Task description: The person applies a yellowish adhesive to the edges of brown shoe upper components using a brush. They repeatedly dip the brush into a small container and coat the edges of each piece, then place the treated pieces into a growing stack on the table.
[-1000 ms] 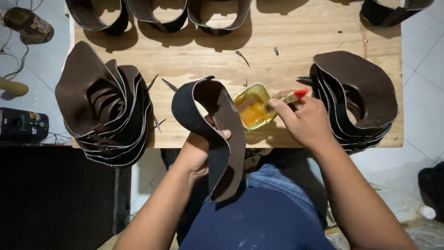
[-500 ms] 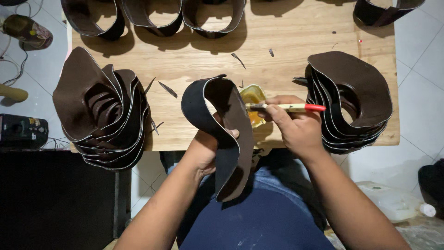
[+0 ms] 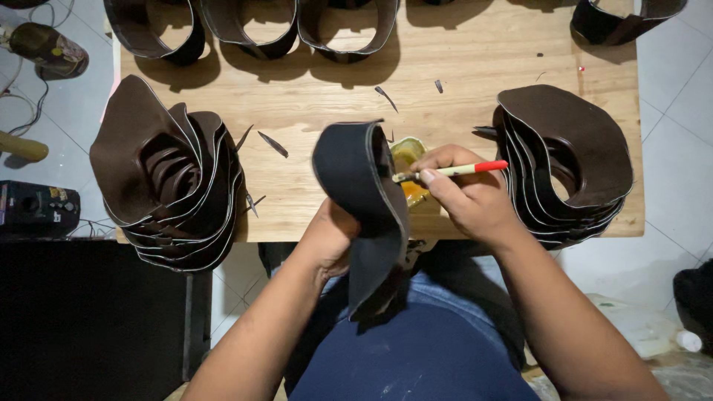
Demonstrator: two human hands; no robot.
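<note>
My left hand (image 3: pixel 327 239) grips a curved dark leather piece (image 3: pixel 360 193) and holds it upright over the table's near edge, its dark outer face toward me. My right hand (image 3: pixel 469 194) pinches a thin brush with a red handle end (image 3: pixel 453 171), its tip touching the leather's right edge. Just behind the leather sits a small container of yellow glue (image 3: pixel 408 167), partly hidden by it.
A stack of brown leather pieces (image 3: pixel 167 182) lies at the left of the wooden table (image 3: pixel 460 82), another stack (image 3: pixel 568 160) at the right. More curved pieces (image 3: pixel 252 26) line the far edge. Small leather scraps (image 3: pixel 273 143) are scattered about. A black device (image 3: pixel 37 208) sits on the floor at left.
The brush left the glue container and now touches the leather's edge. My left hand turned the leather piece so its dark outer face shows.
</note>
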